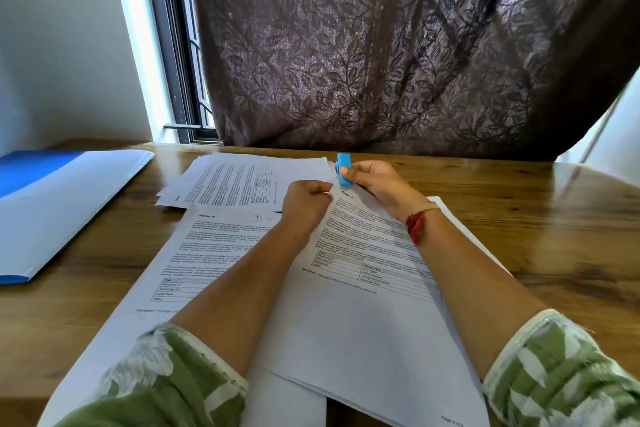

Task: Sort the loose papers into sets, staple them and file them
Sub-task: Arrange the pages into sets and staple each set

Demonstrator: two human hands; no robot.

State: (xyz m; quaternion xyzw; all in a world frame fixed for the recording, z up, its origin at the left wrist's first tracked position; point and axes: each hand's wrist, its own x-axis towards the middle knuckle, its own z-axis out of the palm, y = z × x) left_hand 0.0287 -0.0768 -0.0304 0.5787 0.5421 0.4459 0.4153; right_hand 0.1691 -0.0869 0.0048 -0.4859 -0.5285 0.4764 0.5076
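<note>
A set of printed pages headed "Section 4" [363,288] lies in front of me on the wooden table [554,225]. My left hand [304,204] pinches its top left corner. My right hand [377,180] grips a small blue stapler [343,168] whose jaw sits at that same corner. Under and to the left lies another sheet headed "Section 10" [194,253]. A further stack of printed papers [242,180] lies turned sideways behind them.
An open blue folder with white inner flap [59,204] lies at the table's left. A dark patterned curtain [398,45] hangs right behind the table's far edge, with a window frame [180,62] to its left.
</note>
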